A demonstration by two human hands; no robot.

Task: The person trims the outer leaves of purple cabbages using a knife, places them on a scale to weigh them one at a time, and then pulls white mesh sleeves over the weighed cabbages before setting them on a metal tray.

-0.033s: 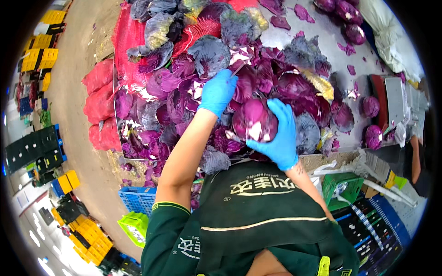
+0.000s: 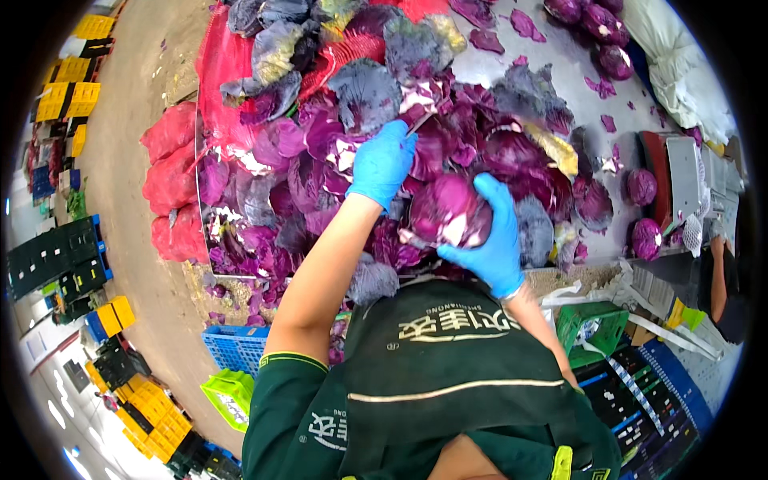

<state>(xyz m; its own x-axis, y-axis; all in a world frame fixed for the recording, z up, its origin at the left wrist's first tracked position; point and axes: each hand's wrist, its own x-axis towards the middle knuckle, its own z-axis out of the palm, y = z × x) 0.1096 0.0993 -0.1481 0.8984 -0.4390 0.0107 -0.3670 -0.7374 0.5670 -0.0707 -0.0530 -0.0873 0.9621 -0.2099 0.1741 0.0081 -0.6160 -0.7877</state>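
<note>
A round red cabbage (image 2: 442, 206), purple with pale patches, rests in my right hand (image 2: 500, 244), whose gloved fingers and thumb curve around its right side and near edge. My left hand (image 2: 382, 166), also in a blue glove, is closed on a small knife; only its thin blade (image 2: 420, 122) shows, pointing up and right, apart from the cabbage. Its handle is hidden in the fist. Loose purple leaves (image 2: 308, 188) lie heaped under and around both hands. A broad dark outer leaf (image 2: 364, 94) sits just beyond the left hand.
Whole red cabbages (image 2: 642, 187) lie on the metal table (image 2: 552, 68) at the right and far right, near a grey scale-like device (image 2: 684, 176). Filled red mesh sacks (image 2: 170, 180) stand left. Blue (image 2: 236, 346) and green crates (image 2: 592, 328) are near me. Another person's arm (image 2: 718, 280) shows far right.
The red cabbage has turned in my right hand, and both have shifted slightly right. My left hand with the knife has barely moved.
</note>
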